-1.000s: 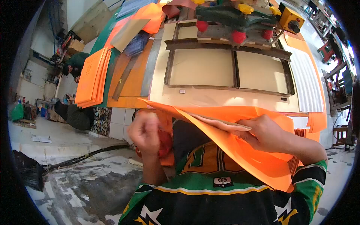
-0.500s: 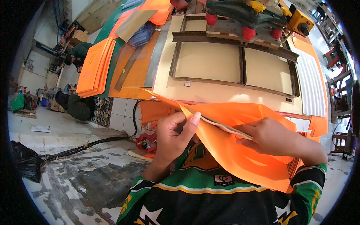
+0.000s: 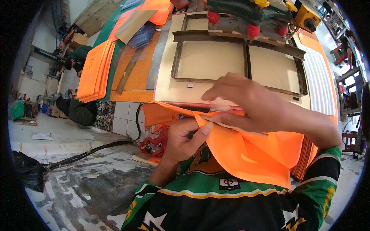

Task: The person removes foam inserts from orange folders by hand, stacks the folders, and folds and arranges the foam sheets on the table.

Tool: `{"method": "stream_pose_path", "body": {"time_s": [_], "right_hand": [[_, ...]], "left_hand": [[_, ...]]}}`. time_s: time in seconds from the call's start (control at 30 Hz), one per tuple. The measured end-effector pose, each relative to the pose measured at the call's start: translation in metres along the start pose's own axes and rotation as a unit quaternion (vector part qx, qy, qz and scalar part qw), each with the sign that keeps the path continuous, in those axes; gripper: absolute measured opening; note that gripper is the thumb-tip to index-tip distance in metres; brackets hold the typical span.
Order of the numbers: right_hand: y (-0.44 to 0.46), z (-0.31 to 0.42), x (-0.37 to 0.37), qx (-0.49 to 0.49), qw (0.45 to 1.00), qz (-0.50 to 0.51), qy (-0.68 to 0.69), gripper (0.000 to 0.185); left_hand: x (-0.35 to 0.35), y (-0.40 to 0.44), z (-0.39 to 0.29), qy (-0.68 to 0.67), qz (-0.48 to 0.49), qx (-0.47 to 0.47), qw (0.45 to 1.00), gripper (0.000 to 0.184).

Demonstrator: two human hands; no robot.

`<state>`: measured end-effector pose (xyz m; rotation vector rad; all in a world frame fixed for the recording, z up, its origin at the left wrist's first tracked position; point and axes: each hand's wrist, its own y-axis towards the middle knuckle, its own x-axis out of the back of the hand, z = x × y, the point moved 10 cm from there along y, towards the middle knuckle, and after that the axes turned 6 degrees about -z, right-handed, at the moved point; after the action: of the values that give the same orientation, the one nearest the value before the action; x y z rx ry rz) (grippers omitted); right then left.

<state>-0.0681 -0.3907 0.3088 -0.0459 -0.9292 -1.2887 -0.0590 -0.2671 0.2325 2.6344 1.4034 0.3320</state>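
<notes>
An orange sheet (image 3: 246, 154) hangs folded over the front of my body, its upper edge near the table's front edge. My left hand (image 3: 187, 139) pinches the sheet's folded corner between thumb and fingers. Inside the fold lies a thin tan strip (image 3: 252, 133), partly hidden by the fingers. Above it, my right hand (image 3: 246, 101) has its thumb along the strip and its fingers raised and spread, slightly blurred.
A metal frame (image 3: 248, 63) lies on a cream board (image 3: 163, 82) on the table. Behind it stands a green machine (image 3: 246, 13) with red knobs. Orange folded pieces (image 3: 94, 71) are stacked at the left. A person (image 3: 79, 57) crouches at the far left.
My left hand has come up from the side and now pinches the orange sheet. My right hand has let go its grip farther right, moved left and upward, and opened its fingers.
</notes>
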Motion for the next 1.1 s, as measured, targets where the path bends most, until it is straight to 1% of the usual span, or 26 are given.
{"method": "stream_pose_path", "body": {"time_s": [0.07, 0.1, 0.17, 0.23, 0.27, 0.3, 0.37, 0.43, 0.5, 0.53, 0.63, 0.7, 0.8, 0.9, 1.03, 1.1], "right_hand": [[0.004, 0.003, -0.009, 0.035, 0.999, -0.012, -0.006, 0.022], [0.006, -0.001, -0.016, 0.022, 0.999, 0.005, 0.033, 0.019], [0.011, -0.002, -0.022, 0.010, 0.997, 0.024, 0.073, 0.019], [0.013, -0.004, -0.030, -0.016, 0.996, 0.074, 0.047, 0.018], [0.013, -0.004, -0.032, -0.016, 0.996, 0.076, 0.047, 0.018], [0.013, -0.004, -0.032, -0.016, 0.997, 0.066, 0.046, 0.018], [0.013, -0.003, -0.032, -0.015, 0.997, 0.057, 0.046, 0.018], [0.013, -0.003, -0.031, -0.013, 0.999, 0.053, -0.005, 0.017], [0.014, -0.006, -0.029, -0.004, 0.999, 0.035, -0.021, 0.016], [0.015, -0.007, -0.027, 0.007, 0.999, 0.017, -0.037, 0.015], [0.015, -0.015, -0.027, -0.002, 0.998, 0.023, -0.057, 0.010], [0.016, -0.018, -0.025, -0.008, 0.998, 0.015, -0.055, 0.010], [0.018, -0.025, -0.023, -0.012, 0.998, -0.002, -0.059, 0.010], [0.020, -0.032, -0.020, -0.016, 0.997, -0.018, -0.069, 0.011], [0.022, -0.037, -0.018, -0.028, 0.997, -0.020, -0.074, 0.013], [0.023, -0.039, -0.018, -0.028, 0.996, -0.024, -0.078, 0.014]], "left_hand": [[0.001, 0.000, 0.003, 0.001, 0.000, -0.001, 1.000, 0.020], [0.002, 0.000, 0.003, 0.002, -0.002, -0.003, 1.000, 0.020], [0.002, 0.000, 0.004, -0.012, -0.014, 0.012, 1.000, 0.019], [0.005, -0.001, 0.007, -0.027, -0.027, 0.026, 0.999, 0.019], [0.005, -0.002, 0.005, -0.014, -0.014, 0.009, 1.000, 0.019], [0.003, -0.002, 0.003, -0.002, -0.001, -0.008, 1.000, 0.020], [0.002, -0.001, -0.001, -0.005, 0.003, -0.012, 1.000, 0.020], [0.002, 0.000, -0.002, -0.007, 0.008, -0.016, 1.000, 0.020], [-0.001, -0.001, -0.009, 0.011, 0.029, -0.056, 0.998, 0.021], [-0.002, -0.001, -0.008, 0.010, 0.030, -0.056, 0.998, 0.021], [-0.002, -0.002, -0.005, -0.001, 0.028, -0.038, 0.999, 0.022], [-0.001, -0.003, -0.009, 0.029, 0.032, -0.072, 0.996, 0.021], [-0.001, -0.006, -0.006, 0.036, 0.060, -0.080, 0.994, 0.017], [-0.005, -0.006, -0.015, 0.025, 0.056, -0.105, 0.993, 0.015], [-0.005, -0.008, -0.014, 0.030, 0.072, -0.114, 0.990, 0.016], [-0.008, -0.010, -0.016, 0.031, 0.101, -0.136, 0.985, 0.016]]}}
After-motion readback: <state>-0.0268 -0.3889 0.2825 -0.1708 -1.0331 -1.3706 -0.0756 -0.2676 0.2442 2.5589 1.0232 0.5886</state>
